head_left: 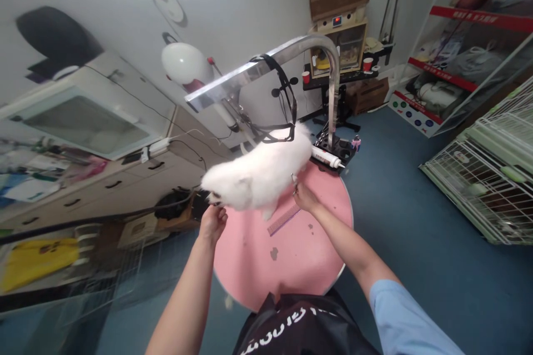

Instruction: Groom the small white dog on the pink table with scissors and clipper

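Note:
A fluffy white dog [266, 169] stands on a round pink grooming table [250, 258], its head to the left. My left hand [213, 223] is at the dog's chin, with the fingers curled closed against the fur there. My right hand [305, 197] grips a small pair of scissors [293, 179], whose blades point up beside the dog's rear. The scissors look small and slightly blurred. Between my hands a comb [283, 221] with a purple edge lies flat on the tabletop. Small grey patches mark the pink surface.
A bent metal grooming arm [333, 77] with black straps [287, 94] arches over the dog. A white tube [328, 157] lies on a black tool tray [345, 150] at the table's far edge. Wire cages [478, 166] stand right; a drawer cabinet [112, 186] stands left.

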`<state>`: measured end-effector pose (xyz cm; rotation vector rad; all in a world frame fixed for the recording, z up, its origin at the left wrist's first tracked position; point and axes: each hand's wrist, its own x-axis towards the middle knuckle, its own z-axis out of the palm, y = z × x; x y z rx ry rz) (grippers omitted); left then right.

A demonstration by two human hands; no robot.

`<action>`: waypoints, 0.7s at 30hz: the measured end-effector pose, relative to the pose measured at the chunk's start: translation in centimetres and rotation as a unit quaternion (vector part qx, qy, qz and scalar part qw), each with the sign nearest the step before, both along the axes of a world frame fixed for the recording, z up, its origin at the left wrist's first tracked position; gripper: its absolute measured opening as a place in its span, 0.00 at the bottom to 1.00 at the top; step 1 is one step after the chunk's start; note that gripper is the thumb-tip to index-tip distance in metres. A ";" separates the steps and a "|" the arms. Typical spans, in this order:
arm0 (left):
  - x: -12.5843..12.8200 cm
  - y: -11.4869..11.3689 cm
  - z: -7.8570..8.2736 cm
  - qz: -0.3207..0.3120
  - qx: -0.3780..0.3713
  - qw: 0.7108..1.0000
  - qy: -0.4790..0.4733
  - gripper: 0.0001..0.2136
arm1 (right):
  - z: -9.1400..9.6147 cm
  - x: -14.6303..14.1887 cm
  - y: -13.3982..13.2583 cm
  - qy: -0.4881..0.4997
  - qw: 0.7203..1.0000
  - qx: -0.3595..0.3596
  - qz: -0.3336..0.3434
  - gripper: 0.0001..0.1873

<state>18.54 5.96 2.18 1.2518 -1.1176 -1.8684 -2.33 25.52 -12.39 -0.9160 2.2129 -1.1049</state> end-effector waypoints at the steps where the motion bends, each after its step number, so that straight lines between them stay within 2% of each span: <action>1: 0.0 0.0 0.0 -0.002 0.001 1.000 0.000 0.15 | -0.1 0.2 0.0 0.005 1.000 -0.011 0.005 0.16; 4: 0.1 -0.1 -0.1 -0.005 0.002 1.000 0.004 0.15 | -0.4 0.6 -0.1 0.024 0.999 -0.041 0.017 0.24; 8: 0.1 -0.1 -0.2 -0.002 -0.005 1.000 0.002 0.16 | -0.9 1.2 -0.3 0.009 1.000 -0.003 0.001 0.17; 13: 0.1 -0.3 -0.4 -0.006 -0.004 1.000 0.006 0.16 | -1.0 2.0 -1.0 0.048 0.999 -0.021 -0.008 0.21; 16: 0.1 -0.3 -0.4 -0.004 -0.002 1.000 0.005 0.17 | -1.0 2.2 -1.4 0.019 0.999 -0.005 -0.033 0.14; 18: 0.0 -0.3 -0.3 -0.003 0.000 1.000 0.003 0.17 | -1.2 2.5 -1.6 -0.005 0.999 -0.031 -0.040 0.13; 21: 0.0 -0.2 -0.2 -0.002 0.001 1.000 0.000 0.16 | -1.9 3.8 -2.0 -0.108 0.982 -0.137 -0.069 0.18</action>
